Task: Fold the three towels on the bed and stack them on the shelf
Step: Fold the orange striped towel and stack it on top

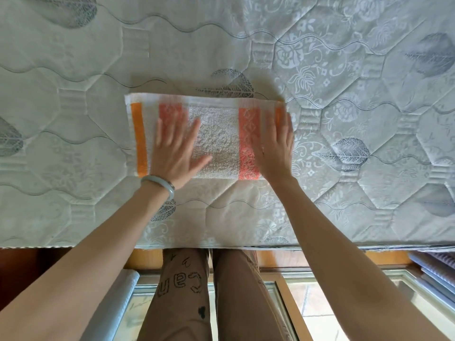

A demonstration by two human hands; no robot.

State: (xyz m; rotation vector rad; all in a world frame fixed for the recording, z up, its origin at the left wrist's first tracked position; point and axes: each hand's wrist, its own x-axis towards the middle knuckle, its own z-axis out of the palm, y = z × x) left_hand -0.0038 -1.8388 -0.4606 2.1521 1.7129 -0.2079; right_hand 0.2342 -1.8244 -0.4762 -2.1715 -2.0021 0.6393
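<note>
A white towel (216, 141) with orange and coral stripes lies folded into a rectangle on the quilted mattress (344, 99), near its front edge. My left hand (176, 151) lies flat on the towel's left half, fingers straight and spread. My right hand (275, 146) presses flat on the towel's right end, fingers straight and reaching its right edge. Both hands look slightly blurred. No other towel and no shelf are in view.
The mattress front edge (221, 247) runs across the lower part of the view, with my legs in brown trousers (209, 291) right against it. A wooden bed frame (384, 258) and tiled floor (317, 299) show below. A jade bangle (160, 182) is on my left wrist.
</note>
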